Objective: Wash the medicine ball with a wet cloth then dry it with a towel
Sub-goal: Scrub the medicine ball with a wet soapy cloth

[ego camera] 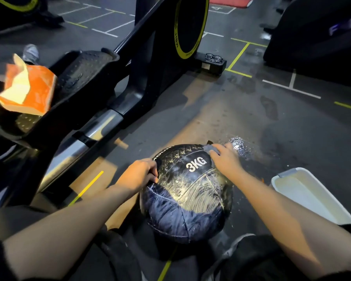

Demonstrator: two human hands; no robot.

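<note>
The left hand curls its fingers round the left edge of the medicine ball, gripping it at a seam. The right hand presses down on a grey cloth at the far right top of the ball, fingers bent over the cloth and holding it against the surface. Both bare forearms reach in from the near corners of the view.

The medicine ball is black, marked "3KG" in white, and sits on the floor near the person, between their dark-clothed legs. Its upper face is streaked with wet, soapy smears that shine in the light. Water droplets and a shiny puddle lie on the floor just beyond the right hand.

To the near right stands a white tub, with a grey patch at its far rim; its inside looks pale, and what it holds cannot be told. To the left a black exercise machine runs from near left to far, with a silver rail, textured foot pedals and a yellow-rimmed wheel. An orange and cream cloth rests on the near pedal at far left. A pair of glasses lies on the machine's base at the far side. White and yellow lines mark the dark floor.
</note>
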